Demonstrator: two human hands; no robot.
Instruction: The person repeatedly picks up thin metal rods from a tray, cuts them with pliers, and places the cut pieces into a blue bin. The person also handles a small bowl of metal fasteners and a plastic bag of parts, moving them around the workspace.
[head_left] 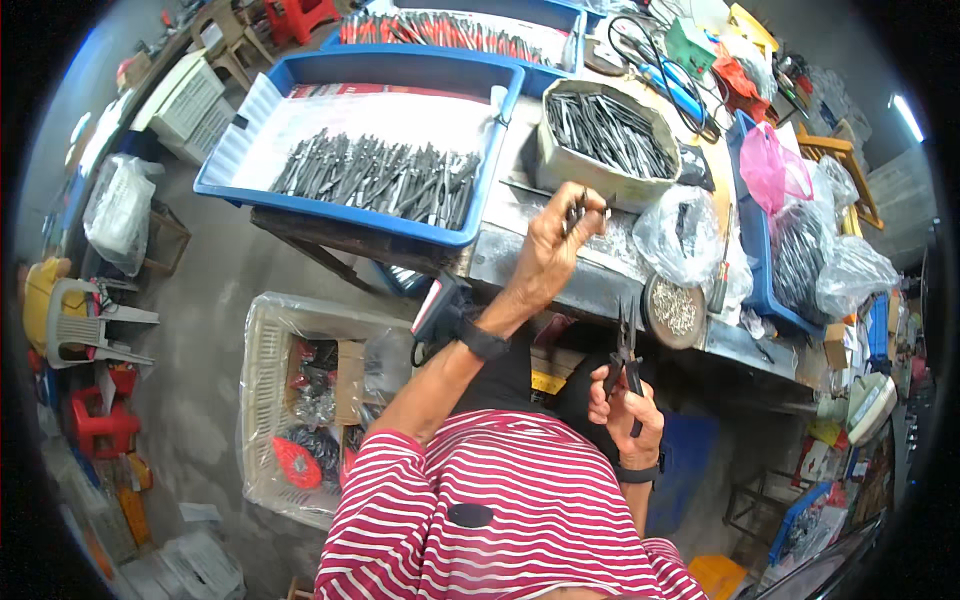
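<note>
a cluttered tabletop (497, 262) carries a blue tray (340, 213) lined with white paper (420, 115); any print on the red strip (345, 90) at its back is too small to read. slim dark pieces (380, 180) lie heaped in the tray, and more fill a cream container (575, 172) to its right. near the tabletop's front edge, the right hand (642, 415) curls around black-handled pliers (625, 352), their slim jaws slightly parted and pointing away from the body. farther forward, the left hand (547, 250) is raised above the tabletop, fingertips pinched together on a small dark piece (575, 211), partly hidden by that grip.
</note>
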